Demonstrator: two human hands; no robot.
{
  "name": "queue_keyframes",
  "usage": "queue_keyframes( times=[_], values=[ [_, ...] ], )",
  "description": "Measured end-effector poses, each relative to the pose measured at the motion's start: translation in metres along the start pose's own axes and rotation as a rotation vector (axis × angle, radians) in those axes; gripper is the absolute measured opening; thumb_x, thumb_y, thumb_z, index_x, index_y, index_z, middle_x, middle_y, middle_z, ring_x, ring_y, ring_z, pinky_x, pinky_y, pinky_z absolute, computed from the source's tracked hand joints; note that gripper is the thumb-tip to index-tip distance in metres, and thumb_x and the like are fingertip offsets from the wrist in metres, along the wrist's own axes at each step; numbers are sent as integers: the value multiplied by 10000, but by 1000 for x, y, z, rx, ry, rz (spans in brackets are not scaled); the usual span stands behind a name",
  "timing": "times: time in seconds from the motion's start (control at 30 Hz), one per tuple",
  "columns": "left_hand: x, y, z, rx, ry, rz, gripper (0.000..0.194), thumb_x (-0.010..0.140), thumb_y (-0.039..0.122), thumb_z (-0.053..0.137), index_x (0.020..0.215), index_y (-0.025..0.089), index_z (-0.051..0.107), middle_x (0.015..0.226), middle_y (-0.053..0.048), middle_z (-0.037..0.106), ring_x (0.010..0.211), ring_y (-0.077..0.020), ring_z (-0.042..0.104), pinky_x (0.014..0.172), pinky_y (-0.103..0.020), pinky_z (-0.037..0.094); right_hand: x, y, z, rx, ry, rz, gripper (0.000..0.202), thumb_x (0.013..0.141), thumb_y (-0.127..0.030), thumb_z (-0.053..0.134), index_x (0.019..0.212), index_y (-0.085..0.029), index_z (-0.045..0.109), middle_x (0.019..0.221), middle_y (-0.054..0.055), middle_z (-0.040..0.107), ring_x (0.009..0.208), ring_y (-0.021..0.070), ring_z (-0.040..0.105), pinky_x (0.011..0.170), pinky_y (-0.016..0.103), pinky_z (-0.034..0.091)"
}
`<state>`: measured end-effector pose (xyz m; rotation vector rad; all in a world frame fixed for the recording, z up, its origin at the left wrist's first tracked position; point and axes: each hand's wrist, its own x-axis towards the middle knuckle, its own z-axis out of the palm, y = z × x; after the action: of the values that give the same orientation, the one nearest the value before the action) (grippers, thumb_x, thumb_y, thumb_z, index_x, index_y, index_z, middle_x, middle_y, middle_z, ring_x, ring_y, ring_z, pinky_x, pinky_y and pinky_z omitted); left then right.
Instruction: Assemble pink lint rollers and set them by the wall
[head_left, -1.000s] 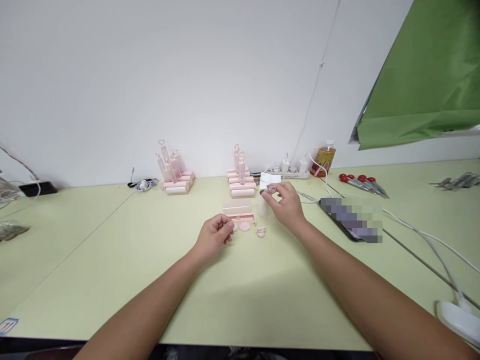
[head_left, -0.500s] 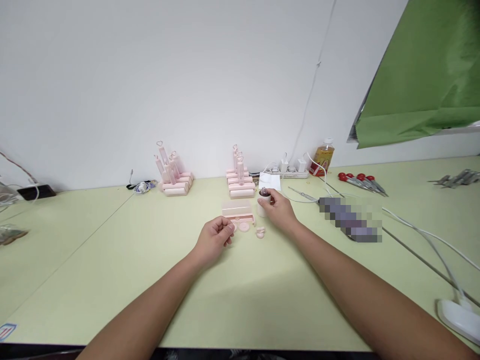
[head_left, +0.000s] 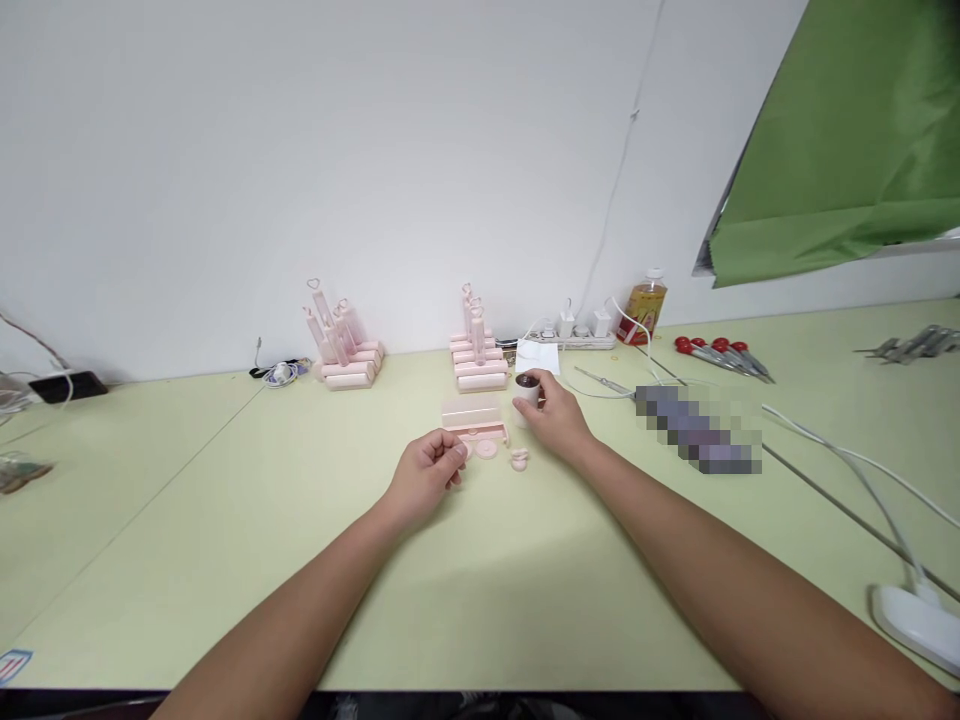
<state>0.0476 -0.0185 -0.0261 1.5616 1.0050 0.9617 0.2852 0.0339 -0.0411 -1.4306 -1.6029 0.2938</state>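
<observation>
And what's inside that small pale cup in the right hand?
At the top of the pale cup, a round, brownish dark area shows. I can't tell what it is. Anything lower is hidden by the cup's side and the right hand around it.

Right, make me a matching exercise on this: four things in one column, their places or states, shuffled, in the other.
Things
1. White container
2. Left hand
3. Bottle
4. Red-ended tools

Places or states
A. Near the wall, just right of the power strip
B. Fingers curled, close to the pink disc
C. Lying to the right of the bottle
D. Held by the right hand

Right pairs: 1-D, 2-B, 3-A, 4-C
</observation>
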Motion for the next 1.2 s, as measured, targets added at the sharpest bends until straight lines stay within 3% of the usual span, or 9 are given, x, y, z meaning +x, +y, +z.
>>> queue_keyframes(
  times=[0.17,0.33,0.73,0.83,0.9,0.97,1.03,1.2],
  values=[
    [1,-1,0,11,9,-6,275,829,434,594,754,174,548,666,20,525,565,-95,496,543,-220,394,-1,1,1,-3,45,-49,543,770,-314,595,1288,-221,459,1240,109,572,1011,250,569,841,403,477],
    [1,-1,0,31,16,4,290,815,454,602,747,177,552,660,15,524,571,-101,496,539,-221,399,-4,-4,-1,-99,120,-179,565,779,-297,581,1320,-218,439,1353,146,440,1295,310,377,1056,487,341],
    [1,-3,-1,36,22,5,283,818,452,593,755,178,553,669,15,526,579,-104,496,553,-227,406,-6,0,0,-187,112,-180,348,821,-297,526,1153,-214,589,1345,149,418,1246,339,381,1037,518,335],
    [1,-2,-1,44,21,2,281,814,451,593,757,178,556,666,14,523,578,-106,494,551,-225,403,-7,-11,-5,-205,174,-258,370,818,-287,530,1172,-192,581,1311,163,455,1224,338,401,1018,493,343],
    [1,-2,0,46,24,6,277,815,448,592,759,178,558,666,14,524,578,-105,490,551,-223,401,-12,-26,-11,-199,183,-330,323,834,-275,515,1132,-187,601,1146,147,565,1101,304,496,956,444,387],
    [1,-1,0,46,28,12,273,815,444,592,756,179,559,663,17,527,575,-102,486,548,-221,399,-18,-42,-17,-165,58,-360,235,863,-261,469,1017,-195,634,879,88,636,858,238,580,789,354,439],
    [1,-1,0,46,31,16,268,812,437,595,745,180,560,656,21,529,568,-98,479,545,-219,397,-25,-55,-22,-197,-144,-300,194,874,-274,460,889,-215,644,744,42,643,672,187,572,633,296,406],
    [2,-2,-1,52,30,30,253,820,420,591,748,179,562,664,21,528,574,-97,477,543,-217,400,-35,-57,-21,-477,-454,-103,74,765,-280,583,746,-224,630,648,43,628,557,182,522,485,268,243]
  ],
)
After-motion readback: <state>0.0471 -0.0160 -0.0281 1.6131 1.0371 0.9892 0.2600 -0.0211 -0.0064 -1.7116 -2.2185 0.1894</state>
